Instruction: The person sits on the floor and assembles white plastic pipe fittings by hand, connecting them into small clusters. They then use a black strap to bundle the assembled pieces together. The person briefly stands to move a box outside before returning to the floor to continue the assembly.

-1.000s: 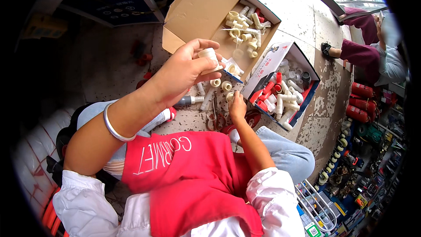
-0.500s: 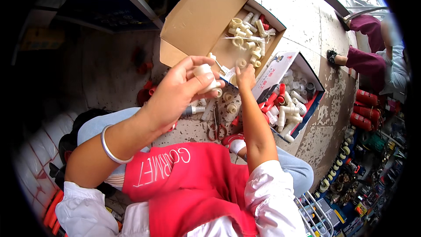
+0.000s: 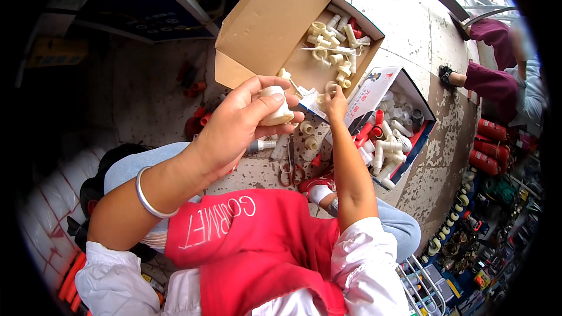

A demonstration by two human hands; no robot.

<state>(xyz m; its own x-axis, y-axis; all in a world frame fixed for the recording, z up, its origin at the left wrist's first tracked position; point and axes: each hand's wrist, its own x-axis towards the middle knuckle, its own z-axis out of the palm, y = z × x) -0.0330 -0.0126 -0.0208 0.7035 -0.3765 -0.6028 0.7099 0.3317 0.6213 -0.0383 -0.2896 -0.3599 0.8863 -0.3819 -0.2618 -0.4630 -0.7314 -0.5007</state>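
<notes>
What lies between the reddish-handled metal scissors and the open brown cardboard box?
The head view shows two short cream plastic fittings, plus a small red piece nearer the scissors.

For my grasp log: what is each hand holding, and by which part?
Left hand: a white fitting, its side between thumb and fingers. Right hand: hold cannot be told.

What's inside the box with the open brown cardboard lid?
Mostly cream and whitish plastic pipe fittings, plus some red plastic pieces. Anything behind the right hand or beneath the piled fittings is covered.
</notes>
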